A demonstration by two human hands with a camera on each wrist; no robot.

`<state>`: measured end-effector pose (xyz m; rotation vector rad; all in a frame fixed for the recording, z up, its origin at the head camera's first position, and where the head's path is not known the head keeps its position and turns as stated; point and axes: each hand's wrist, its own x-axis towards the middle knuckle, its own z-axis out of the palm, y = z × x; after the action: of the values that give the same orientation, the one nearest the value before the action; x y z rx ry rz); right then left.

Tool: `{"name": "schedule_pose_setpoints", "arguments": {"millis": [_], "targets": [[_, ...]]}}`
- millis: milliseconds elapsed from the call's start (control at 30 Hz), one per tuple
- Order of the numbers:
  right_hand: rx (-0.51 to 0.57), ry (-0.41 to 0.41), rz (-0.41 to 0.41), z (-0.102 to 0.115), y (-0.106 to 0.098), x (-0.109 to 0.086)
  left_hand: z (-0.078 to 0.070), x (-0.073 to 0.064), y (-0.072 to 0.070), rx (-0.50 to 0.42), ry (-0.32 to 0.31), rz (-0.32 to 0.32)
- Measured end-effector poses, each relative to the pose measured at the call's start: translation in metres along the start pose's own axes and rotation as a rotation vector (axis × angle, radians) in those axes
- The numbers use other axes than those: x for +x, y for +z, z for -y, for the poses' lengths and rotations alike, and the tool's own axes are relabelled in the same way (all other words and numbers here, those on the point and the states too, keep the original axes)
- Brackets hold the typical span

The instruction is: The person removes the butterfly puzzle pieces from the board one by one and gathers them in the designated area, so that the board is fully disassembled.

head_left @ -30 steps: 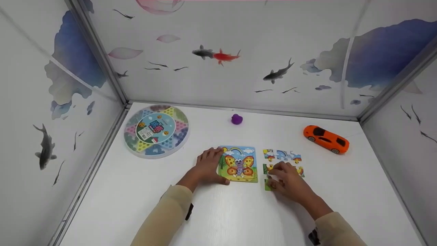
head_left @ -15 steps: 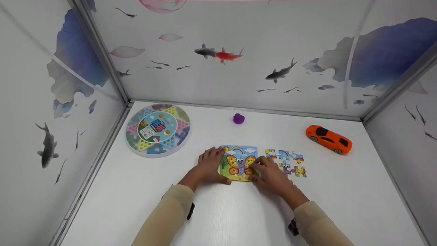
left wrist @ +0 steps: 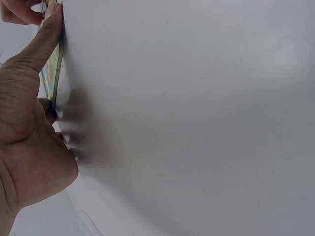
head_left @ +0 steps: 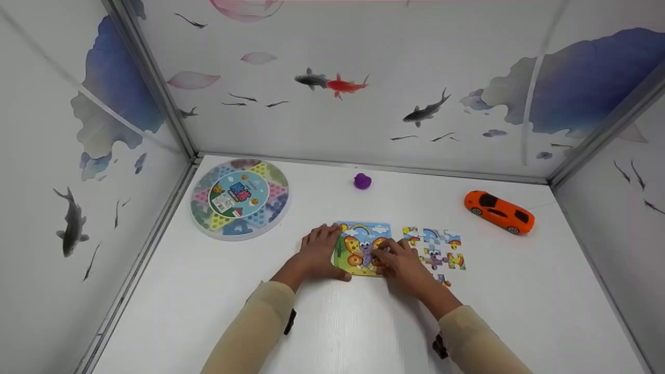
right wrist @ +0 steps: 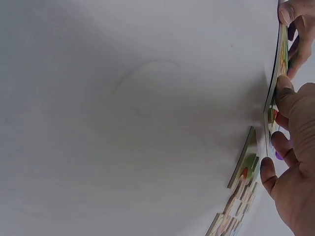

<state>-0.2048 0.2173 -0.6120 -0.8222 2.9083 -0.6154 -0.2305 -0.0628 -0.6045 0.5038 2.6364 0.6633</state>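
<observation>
A square puzzle board (head_left: pixel 361 230) printed with a butterfly lies mid-table. My left hand (head_left: pixel 318 253) holds it by the left side, thumb along the near edge and fingers at the far left corner. Over the board's right half, my right hand (head_left: pixel 408 267) has thumb and fingertips bent together at the butterfly's right wing. Between them in the right wrist view shows a small green and red puzzle piece (right wrist: pixel 272 116); the hand mostly hides it. Loose puzzle pieces (head_left: pixel 432 236) lie in rows to the right, some partly behind the right hand.
A round board game (head_left: pixel 280 208) lies at the back left. A small purple toy (head_left: pixel 362 181) sits at the back middle, and an orange toy car (head_left: pixel 499 212) stands at the back right. Printed wall panels (head_left: pixel 332 130) enclose the table's back and sides.
My right hand has moved left from the loose pieces onto the board's right half, then slightly further in. The left hand has stayed at the board's left side.
</observation>
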Motion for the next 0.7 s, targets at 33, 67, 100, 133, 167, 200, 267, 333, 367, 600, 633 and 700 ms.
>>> {"name": "schedule_pose_setpoints", "arguments": {"millis": [33, 67, 100, 133, 167, 200, 267, 333, 367, 600, 633, 700], "targets": [[0.005, -0.001, 0.000, 0.0006, -0.0004, 0.0002, 0.0002, 0.0000, 0.0001, -0.001, 0.000, 0.000], [0.009, 0.002, 0.004, 0.0012, -0.0009, 0.0005, 0.0004, 0.0000, 0.0003, -0.003, 0.000, 0.000], [0.015, 0.010, 0.011, 0.0017, -0.0014, 0.0010, 0.0004, 0.0000, 0.0004, -0.005, 0.000, 0.000], [0.021, 0.018, 0.019, 0.0022, -0.0020, 0.0015, 0.0003, -0.0001, 0.0003, -0.010, 0.000, -0.001], [0.021, 0.026, 0.026, 0.0025, -0.0025, 0.0020, 0.0002, -0.0002, 0.0001, -0.012, -0.001, -0.002], [0.020, 0.030, 0.031, 0.0027, -0.0030, 0.0024, 0.0000, -0.0002, -0.0001, -0.012, -0.002, -0.001], [0.017, 0.026, 0.034, 0.0026, -0.0034, 0.0033, 0.0001, 0.0001, -0.0002, -0.010, -0.005, 0.001], [0.016, 0.014, 0.028, 0.0024, -0.0036, 0.0036, 0.0001, 0.0006, -0.0011, -0.008, -0.005, 0.003], [0.020, 0.011, 0.025, 0.0022, -0.0036, 0.0039, 0.0013, 0.0024, 0.0002, -0.010, -0.007, 0.005], [0.035, 0.024, 0.035, 0.0033, -0.0030, 0.0014, -0.0015, 0.0005, -0.0020, -0.008, -0.009, 0.010], [0.031, 0.022, 0.036, 0.0037, -0.0026, 0.0006, -0.0017, 0.0002, -0.0018, -0.005, -0.010, 0.010], [0.034, 0.013, 0.036, 0.0041, -0.0015, -0.0012, -0.0019, -0.0009, -0.0013, 0.000, -0.010, 0.007]]}}
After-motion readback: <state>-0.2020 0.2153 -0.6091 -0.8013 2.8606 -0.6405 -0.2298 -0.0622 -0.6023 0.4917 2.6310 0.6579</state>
